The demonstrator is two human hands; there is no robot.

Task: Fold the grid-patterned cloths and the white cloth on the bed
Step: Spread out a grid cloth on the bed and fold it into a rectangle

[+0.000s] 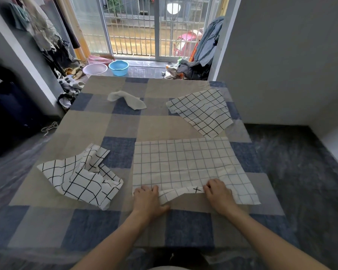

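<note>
Nearest the bed's (86,121) near edge, both hands pinch the near hem of the fine-grid cloth (185,162). The left hand (147,199) has its fingers curled closed on the hem at the cloth's near-left corner, thumb spread out on the checked bedcover. The right hand (219,195) has its fingers bent shut on the same hem further right, where a strip of the edge is turned up and shows a bold black cross. This cloth lies spread flat right of the bed's centre, its long axis running left to right, parallel to the near edge.

Just left of it, apart by a strip of bedcover, the crumpled bold-grid cloth (80,176) lies bunched toward the left edge, its length slanting from near-right to far-left.

Further off, near the right edge, a second bold-grid cloth (201,112) lies mostly flat and skewed, one corner pointing toward the near side.

Toward the far edge, left of centre, the white cloth (127,99) lies rumpled, stretched roughly left to right.
</note>
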